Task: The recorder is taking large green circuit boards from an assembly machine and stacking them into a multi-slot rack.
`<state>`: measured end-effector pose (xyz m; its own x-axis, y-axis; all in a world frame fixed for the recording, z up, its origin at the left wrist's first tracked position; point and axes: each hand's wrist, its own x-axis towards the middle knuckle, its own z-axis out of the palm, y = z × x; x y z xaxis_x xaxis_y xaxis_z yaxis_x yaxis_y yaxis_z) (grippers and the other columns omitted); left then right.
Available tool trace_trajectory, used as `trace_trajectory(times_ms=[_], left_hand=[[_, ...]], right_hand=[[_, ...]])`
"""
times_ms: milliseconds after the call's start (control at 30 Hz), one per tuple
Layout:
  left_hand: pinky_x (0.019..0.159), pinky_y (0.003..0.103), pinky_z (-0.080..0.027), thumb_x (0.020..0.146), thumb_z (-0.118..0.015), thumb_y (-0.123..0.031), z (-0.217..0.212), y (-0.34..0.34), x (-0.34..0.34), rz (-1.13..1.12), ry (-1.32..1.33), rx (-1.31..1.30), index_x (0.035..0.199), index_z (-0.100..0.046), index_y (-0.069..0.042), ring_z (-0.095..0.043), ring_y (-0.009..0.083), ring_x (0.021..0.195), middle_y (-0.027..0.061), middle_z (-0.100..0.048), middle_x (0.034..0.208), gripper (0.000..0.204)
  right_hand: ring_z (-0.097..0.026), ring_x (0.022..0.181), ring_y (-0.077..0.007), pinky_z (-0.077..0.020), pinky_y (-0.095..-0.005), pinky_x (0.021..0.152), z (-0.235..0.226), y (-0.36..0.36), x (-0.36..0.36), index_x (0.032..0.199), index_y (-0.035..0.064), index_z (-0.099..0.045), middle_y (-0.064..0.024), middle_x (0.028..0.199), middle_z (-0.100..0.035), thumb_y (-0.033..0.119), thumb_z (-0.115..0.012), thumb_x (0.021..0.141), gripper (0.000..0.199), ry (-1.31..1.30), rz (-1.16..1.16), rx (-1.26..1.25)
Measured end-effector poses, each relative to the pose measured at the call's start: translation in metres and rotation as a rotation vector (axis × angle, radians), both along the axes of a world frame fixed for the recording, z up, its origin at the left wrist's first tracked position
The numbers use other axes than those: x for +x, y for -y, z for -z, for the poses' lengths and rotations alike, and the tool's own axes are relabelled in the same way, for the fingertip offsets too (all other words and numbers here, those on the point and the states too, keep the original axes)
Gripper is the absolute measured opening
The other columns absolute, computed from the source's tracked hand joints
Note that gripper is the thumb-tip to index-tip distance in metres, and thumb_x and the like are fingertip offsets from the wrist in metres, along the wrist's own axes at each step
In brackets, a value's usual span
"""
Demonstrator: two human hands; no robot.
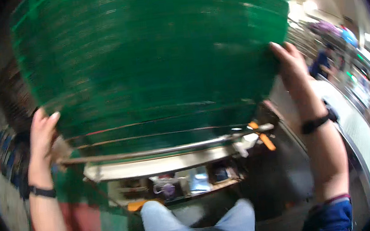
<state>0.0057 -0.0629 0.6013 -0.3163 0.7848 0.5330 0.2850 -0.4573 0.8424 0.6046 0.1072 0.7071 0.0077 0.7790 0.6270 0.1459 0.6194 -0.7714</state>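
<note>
A large green panel (157, 68), with a ribbed or gridded look blurred by motion, fills the upper middle of the head view. My left hand (43, 130) grips its lower left edge, thumb on the near face. Higher up, the right edge sits in my right hand (290, 61), whose fingers behind the panel are partly hidden. The panel is raised in front of me and blocks what lies beyond it. Just under its lower edge runs a metal rod (166, 151) above a white ledge (158, 164).
Below the ledge, an open shelf (146, 200) holds several small items, including a light blue object (199, 180). Orange handles (266, 141) stick out at the rod's right end. A long pale work surface (351, 111) stretches along the right, with another person (321, 63) beyond it.
</note>
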Motion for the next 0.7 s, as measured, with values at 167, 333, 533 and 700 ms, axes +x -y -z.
trace_trajectory(times_ms=[167, 333, 533, 700], left_hand=[[0.051, 0.017, -0.034, 0.098, -0.060, -0.022, 0.006, -0.002, -0.023, -0.221, -0.061, -0.093, 0.127, -0.051, -0.011, -0.041, -0.0020, 0.060, -0.0084, -0.046, 0.080, 0.032], [0.048, 0.016, -0.026, 0.098, -0.060, -0.021, 0.012, -0.014, -0.034, -0.208, -0.048, -0.165, 0.120, -0.056, -0.011, -0.037, -0.0036, 0.061, -0.0103, -0.048, 0.082, 0.025], [0.046, 0.016, -0.027, 0.098, -0.058, -0.019, 0.016, -0.017, -0.027, -0.205, -0.038, -0.111, 0.111, -0.054, -0.011, -0.035, -0.0023, 0.055, -0.0094, -0.044, 0.076, 0.015], [0.052, 0.019, -0.026, 0.096, -0.059, -0.016, 0.016, -0.015, -0.033, -0.345, -0.163, -0.028, 0.104, -0.054, -0.009, -0.035, 0.0005, 0.060, -0.0084, -0.042, 0.076, 0.012]], right_hand=[[-0.062, 0.092, -0.0142, -0.0495, -0.0298, 0.084, 0.014, 0.005, -0.015, 0.114, -0.0010, -0.060, -0.0072, 0.104, -0.067, 0.020, -0.070, 0.091, 0.033, -0.196, -0.116, 0.055], [-0.062, 0.100, -0.0148, -0.0500, -0.0313, 0.091, 0.025, 0.002, -0.003, 0.122, 0.0016, -0.058, -0.0062, 0.113, -0.066, 0.019, -0.068, 0.093, 0.035, -0.223, -0.110, 0.027], [-0.062, 0.099, -0.0160, -0.0489, -0.0318, 0.089, 0.061, -0.008, 0.002, 0.122, -0.0014, -0.057, -0.0095, 0.110, -0.067, 0.018, -0.069, 0.092, 0.038, -0.175, -0.052, -0.075], [-0.060, 0.100, -0.0125, -0.0470, -0.0296, 0.090, 0.068, -0.019, 0.032, 0.122, 0.0018, -0.059, -0.0036, 0.110, -0.066, 0.023, -0.064, 0.096, 0.033, 0.180, 0.271, -0.039]])
